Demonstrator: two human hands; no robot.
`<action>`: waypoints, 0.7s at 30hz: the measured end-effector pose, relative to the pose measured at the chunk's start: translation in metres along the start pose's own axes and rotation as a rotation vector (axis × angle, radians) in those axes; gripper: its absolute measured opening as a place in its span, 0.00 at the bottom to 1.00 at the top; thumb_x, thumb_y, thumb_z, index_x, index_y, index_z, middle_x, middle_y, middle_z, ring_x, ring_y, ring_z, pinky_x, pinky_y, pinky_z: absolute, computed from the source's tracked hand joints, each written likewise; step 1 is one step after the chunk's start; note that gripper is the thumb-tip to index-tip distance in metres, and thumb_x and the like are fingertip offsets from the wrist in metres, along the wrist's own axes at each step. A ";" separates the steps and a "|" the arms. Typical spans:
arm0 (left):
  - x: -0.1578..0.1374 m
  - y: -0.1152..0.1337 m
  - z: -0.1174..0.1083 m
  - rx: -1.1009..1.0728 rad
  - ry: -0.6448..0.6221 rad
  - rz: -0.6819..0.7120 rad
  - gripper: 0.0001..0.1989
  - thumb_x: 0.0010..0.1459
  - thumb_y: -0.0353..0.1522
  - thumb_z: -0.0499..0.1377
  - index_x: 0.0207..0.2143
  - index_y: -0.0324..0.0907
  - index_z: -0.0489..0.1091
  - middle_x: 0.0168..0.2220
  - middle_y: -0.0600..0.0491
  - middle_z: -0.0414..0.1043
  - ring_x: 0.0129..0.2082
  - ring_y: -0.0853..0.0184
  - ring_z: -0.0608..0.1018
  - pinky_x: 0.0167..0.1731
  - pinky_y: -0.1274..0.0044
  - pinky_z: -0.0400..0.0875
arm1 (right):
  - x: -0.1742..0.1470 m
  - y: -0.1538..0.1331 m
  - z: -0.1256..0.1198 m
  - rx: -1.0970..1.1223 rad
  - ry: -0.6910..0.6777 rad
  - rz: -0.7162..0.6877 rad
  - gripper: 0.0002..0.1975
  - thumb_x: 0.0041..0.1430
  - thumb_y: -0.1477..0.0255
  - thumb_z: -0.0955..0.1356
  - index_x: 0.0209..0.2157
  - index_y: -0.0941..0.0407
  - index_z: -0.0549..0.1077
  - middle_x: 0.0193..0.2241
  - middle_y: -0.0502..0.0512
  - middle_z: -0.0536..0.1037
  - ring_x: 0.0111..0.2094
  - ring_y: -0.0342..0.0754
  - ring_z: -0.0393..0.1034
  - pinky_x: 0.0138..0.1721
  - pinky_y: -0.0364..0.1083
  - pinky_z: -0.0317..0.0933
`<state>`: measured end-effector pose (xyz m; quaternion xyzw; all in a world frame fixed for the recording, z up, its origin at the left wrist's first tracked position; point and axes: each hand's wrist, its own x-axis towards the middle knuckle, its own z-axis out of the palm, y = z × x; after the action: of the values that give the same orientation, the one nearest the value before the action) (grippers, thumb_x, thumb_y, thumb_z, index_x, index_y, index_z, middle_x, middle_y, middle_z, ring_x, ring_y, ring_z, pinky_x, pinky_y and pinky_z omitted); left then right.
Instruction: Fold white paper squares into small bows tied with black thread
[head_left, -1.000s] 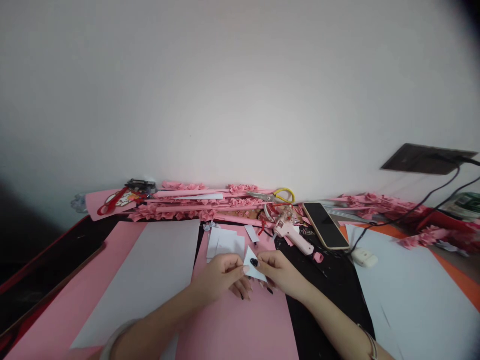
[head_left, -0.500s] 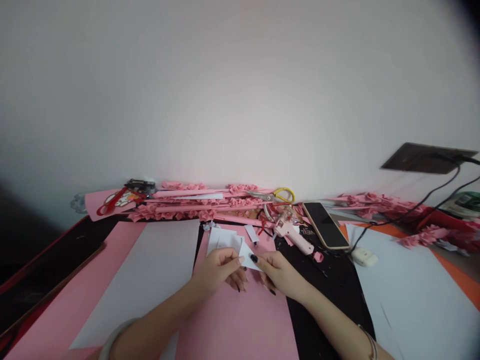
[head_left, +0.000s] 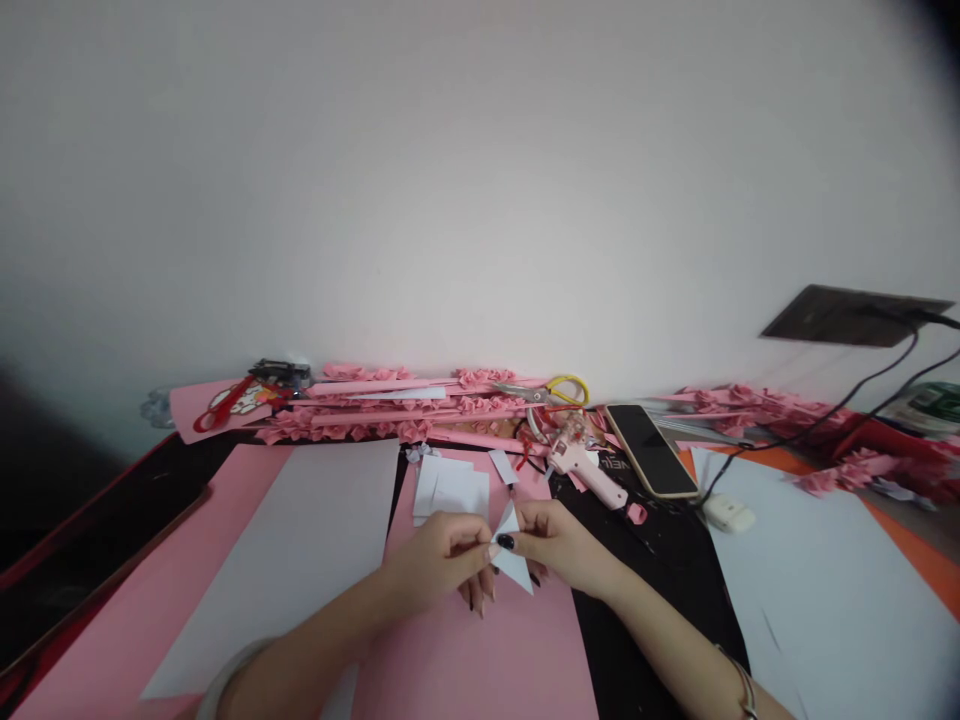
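Observation:
A small piece of white paper (head_left: 514, 570) is pinched between both hands, its pointed corners sticking out above and below the fingers. My left hand (head_left: 450, 560) grips its left side with thumb and forefinger. The thumb of my right hand (head_left: 559, 545), with a dark nail, presses on it from the right. Both hands hover over a pink sheet (head_left: 480, 660). Just beyond my left hand lie several white paper squares (head_left: 459, 488), partly overlapping. A small white strip (head_left: 503, 467) rests farther back.
A pink glue gun (head_left: 589, 472), a phone (head_left: 651, 450) and yellow-handled scissors (head_left: 568, 388) lie behind my right hand. Pink paper flower stems (head_left: 390, 412) line the wall. A white earbud case (head_left: 729, 513) sits on the large white sheet (head_left: 825, 590). Black cables (head_left: 832, 412) hang at right.
Both hands have shifted slightly down and closer together. The white paper has turned, and its corners now point up and down. More of the white squares behind is uncovered.

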<state>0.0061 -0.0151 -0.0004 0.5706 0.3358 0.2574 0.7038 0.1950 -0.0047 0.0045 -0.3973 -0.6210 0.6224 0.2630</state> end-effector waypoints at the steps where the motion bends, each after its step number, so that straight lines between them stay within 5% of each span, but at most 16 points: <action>1: 0.000 -0.001 0.000 0.004 -0.007 -0.006 0.12 0.56 0.37 0.54 0.24 0.39 0.62 0.20 0.55 0.71 0.16 0.72 0.74 0.19 0.80 0.68 | 0.000 0.000 0.000 0.002 0.006 -0.001 0.19 0.51 0.57 0.67 0.20 0.59 0.64 0.11 0.43 0.62 0.11 0.36 0.54 0.14 0.37 0.46; 21: -0.005 0.005 0.000 0.072 -0.157 -0.099 0.12 0.54 0.38 0.55 0.22 0.40 0.63 0.15 0.58 0.68 0.15 0.72 0.72 0.19 0.81 0.65 | 0.000 0.005 -0.004 0.152 -0.047 0.006 0.21 0.51 0.59 0.67 0.14 0.59 0.63 0.08 0.44 0.61 0.10 0.36 0.51 0.12 0.37 0.43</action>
<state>0.0028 -0.0177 0.0056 0.5966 0.3162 0.1644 0.7191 0.1991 -0.0026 -0.0005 -0.3633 -0.5769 0.6775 0.2760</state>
